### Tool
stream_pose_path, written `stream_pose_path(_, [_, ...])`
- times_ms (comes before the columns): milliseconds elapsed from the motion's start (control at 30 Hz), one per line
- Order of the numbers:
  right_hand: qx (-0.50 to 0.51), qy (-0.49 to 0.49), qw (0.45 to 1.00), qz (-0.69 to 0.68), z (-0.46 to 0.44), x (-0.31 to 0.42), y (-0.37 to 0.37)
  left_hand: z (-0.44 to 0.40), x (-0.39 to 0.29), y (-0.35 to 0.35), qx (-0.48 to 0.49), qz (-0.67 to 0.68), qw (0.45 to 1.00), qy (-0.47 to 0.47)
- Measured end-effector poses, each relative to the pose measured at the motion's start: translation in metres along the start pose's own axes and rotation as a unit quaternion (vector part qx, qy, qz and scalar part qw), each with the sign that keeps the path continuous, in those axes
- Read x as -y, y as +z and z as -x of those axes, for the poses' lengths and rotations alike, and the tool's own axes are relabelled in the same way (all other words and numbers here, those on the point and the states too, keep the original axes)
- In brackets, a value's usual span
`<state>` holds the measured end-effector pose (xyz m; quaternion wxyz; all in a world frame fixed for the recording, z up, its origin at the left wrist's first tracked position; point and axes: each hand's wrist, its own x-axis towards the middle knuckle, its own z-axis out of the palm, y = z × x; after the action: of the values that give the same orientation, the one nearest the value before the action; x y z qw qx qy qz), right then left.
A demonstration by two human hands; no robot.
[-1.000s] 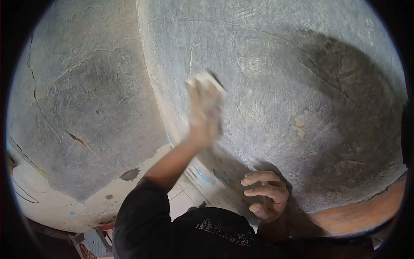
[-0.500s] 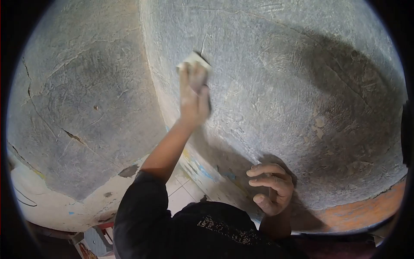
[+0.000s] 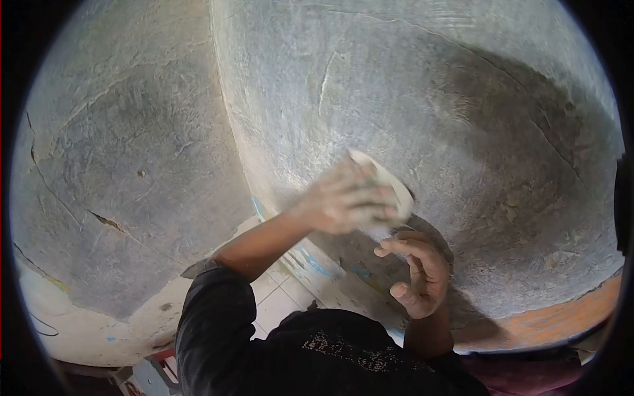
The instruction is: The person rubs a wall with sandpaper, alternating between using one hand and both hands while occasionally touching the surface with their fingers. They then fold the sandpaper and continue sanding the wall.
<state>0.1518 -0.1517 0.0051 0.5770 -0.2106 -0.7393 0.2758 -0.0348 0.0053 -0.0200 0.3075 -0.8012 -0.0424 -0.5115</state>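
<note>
My left hand (image 3: 353, 198), blurred by motion, presses a pale folded sheet of sandpaper (image 3: 391, 179) against the rough grey plastered wall (image 3: 297, 125). The sheet's far edge sticks out past my fingers. Just below and to the right, my dusty right hand (image 3: 426, 277) is held in the air close to the wall, its fingers bent and apart, with nothing in it. The sandpaper's lower end is near the fingertips of that hand; I cannot tell whether they touch.
A wall corner (image 3: 224, 99) runs down between two grey surfaces. Cracks mark the left wall (image 3: 145, 251). An orange band (image 3: 548, 323) lies along the lower right. Pale floor tiles (image 3: 281, 300) show below, and a grey and red object (image 3: 152, 376) stands at the lower left.
My left hand has swept down and to the right with the sandpaper, from high near the corner to just above my right hand. My right hand has barely moved.
</note>
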Motion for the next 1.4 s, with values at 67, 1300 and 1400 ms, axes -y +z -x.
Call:
stream_pose_path(67, [-0.007, 0.017, 0.999, -0.033, 0.002, -0.003, 0.003, 0.005, 0.014, 0.002, -0.106, -0.056, 0.978, -0.169])
stream_pose_path(1300, [0.086, 0.000, 0.980, -0.177, 0.000, -0.017, -0.008, -0.013, 0.019, -0.006, -0.047, -0.008, 0.963, -0.265])
stream_pose_path(1400, [0.077, 0.009, 0.984, -0.157, -0.001, -0.012, -0.004, -0.021, -0.017, 0.009, -0.035, 0.025, 0.999, 0.023])
